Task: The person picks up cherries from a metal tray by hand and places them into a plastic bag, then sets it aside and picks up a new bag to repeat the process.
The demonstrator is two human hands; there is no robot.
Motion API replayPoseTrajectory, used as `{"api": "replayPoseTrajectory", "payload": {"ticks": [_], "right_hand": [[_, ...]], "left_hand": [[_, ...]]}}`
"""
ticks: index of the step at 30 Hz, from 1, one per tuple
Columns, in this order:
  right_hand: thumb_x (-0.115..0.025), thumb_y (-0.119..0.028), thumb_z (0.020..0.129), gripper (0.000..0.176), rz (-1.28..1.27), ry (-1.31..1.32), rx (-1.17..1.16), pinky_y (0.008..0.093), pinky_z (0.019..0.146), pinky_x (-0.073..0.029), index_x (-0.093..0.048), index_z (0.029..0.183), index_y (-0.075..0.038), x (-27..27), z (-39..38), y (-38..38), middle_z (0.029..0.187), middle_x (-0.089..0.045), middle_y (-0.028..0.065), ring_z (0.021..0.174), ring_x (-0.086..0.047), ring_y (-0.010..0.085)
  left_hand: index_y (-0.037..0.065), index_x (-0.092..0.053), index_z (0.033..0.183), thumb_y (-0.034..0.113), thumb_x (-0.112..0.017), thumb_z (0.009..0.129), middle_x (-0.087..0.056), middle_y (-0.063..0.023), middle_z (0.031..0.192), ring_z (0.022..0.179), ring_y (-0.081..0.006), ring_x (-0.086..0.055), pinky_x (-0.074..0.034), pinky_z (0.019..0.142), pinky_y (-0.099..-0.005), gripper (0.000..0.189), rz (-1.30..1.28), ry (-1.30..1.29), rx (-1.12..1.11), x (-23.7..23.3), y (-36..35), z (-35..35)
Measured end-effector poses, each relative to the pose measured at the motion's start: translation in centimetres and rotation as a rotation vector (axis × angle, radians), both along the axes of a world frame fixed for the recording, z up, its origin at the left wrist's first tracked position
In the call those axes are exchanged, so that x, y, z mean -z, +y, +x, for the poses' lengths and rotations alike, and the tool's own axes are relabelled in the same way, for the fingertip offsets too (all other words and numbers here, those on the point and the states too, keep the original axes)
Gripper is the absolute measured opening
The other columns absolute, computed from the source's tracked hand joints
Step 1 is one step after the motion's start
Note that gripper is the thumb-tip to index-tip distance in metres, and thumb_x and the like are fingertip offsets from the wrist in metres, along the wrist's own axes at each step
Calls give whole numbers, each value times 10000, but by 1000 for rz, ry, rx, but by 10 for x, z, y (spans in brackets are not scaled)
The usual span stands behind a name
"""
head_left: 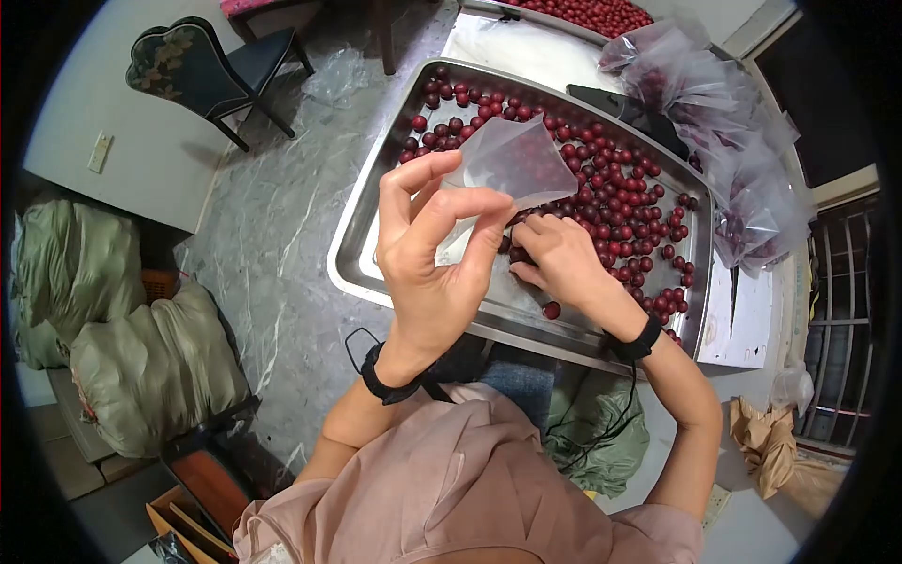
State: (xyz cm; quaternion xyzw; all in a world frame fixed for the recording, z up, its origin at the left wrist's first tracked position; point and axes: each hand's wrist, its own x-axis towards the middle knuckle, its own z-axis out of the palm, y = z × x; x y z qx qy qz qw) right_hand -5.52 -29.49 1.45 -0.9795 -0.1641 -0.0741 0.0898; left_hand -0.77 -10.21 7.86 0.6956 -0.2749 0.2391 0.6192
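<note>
My left hand is raised over the near left part of a metal tray. Thumb and index finger pinch the edge of a small clear plastic bag, which hangs tilted with its wide end toward the far side. Many round, dark red fruits like small plums lie loose in the tray. Down among them, my right hand has its fingers curled around a few dark red fruits; its palm side is hidden. A single fruit lies just below that hand.
Filled clear bags are heaped right of the tray on a white surface. More red fruit lies at the far edge. A chair and green sacks stand left; a green bag is below the tray.
</note>
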Motion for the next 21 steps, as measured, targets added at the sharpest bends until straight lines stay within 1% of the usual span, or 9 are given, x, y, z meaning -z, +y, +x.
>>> {"api": "replayPoseTrajectory", "payload": {"ticks": [2, 3, 5, 6, 8, 9, 12, 13, 21], "right_hand": [[-766, -147, 741, 292, 251, 122, 25, 366, 721, -498, -610, 968, -51, -14, -4, -8, 877, -607, 89, 850, -630, 239], [-766, -147, 741, 292, 250, 122, 27, 366, 721, -498, -610, 968, -51, -23, -7, -10, 877, -607, 89, 850, -630, 239], [-696, -89, 806, 272, 690, 304, 158, 295, 702, -499, -624, 1064, -44, -42, -17, -11, 884, -608, 63, 833, -609, 153], [-696, -89, 806, 272, 688, 304, 161, 295, 702, -499, -624, 1064, -44, -46, -23, -14, 884, -608, 63, 833, -609, 153], [-645, -57, 849, 322, 943, 465, 279, 249, 693, -479, -624, 1169, -31, -53, -35, -20, 926, -598, 24, 831, -551, 75], [-632, -60, 884, 339, 1004, 440, 222, 241, 741, -470, -617, 1221, -28, -54, -40, -21, 981, -585, -10, 855, -519, 48], [-611, -64, 921, 318, 1159, 454, 207, 234, 795, -462, -609, 1235, -16, -50, -51, -24, 1034, -582, -9, 881, -525, 53], [-604, -88, 956, 301, 1167, 494, 233, 234, 839, -459, -607, 1249, -21, -55, -54, -24, 1066, -584, -11, 932, -538, 53], [-622, -112, 970, 314, 1295, 556, 277, 257, 814, -499, -596, 1274, -38, -63, -62, -31, 1078, -606, -5, 934, -599, 76]], "left_hand": [[85, -734, 898, 1, -795, 775, -579, -124, 1180, 1122, -237, -575, -475, 943, -360, 161, 3, -5, 1, 0, 0, 1], [87, -737, 906, -11, -792, 770, -570, -129, 1185, 1106, -253, -597, -491, 953, -389, 176, 7, -3, -1, -1, 0, 1], [89, -740, 914, -22, -788, 765, -560, -134, 1190, 1089, -269, -619, -508, 962, -418, 191, 8, -1, -1, -1, 0, 1], [88, -739, 912, -25, -789, 765, -560, -133, 1190, 1086, -266, -621, -506, 966, -415, 192, 1, 24, 2, -2, 0, 1], [88, -738, 911, -28, -790, 765, -561, -131, 1190, 1083, -262, -622, -504, 969, -412, 193, -7, 52, 11, -2, -1, 0], [87, -738, 910, -27, -791, 765, -561, -131, 1190, 1078, -261, -623, -501, 973, -412, 193, -13, 40, 10, -1, -2, 1], [87, -739, 907, -21, -793, 767, -566, -130, 1186, 1084, -260, -618, -498, 971, -409, 185, -10, 27, 5, -1, -2, 1], [88, -740, 905, -16, -792, 769, -574, -127, 1172, 1094, -260, -610, -497, 961, -406, 179, -18, 35, 0, 0, -2, 1], [95, -745, 907, -7, -788, 773, -604, -108, 1102, 1115, -258, -587, -488, 923, -393, 174, -35, 38, -6, -1, 0, 2]]}}
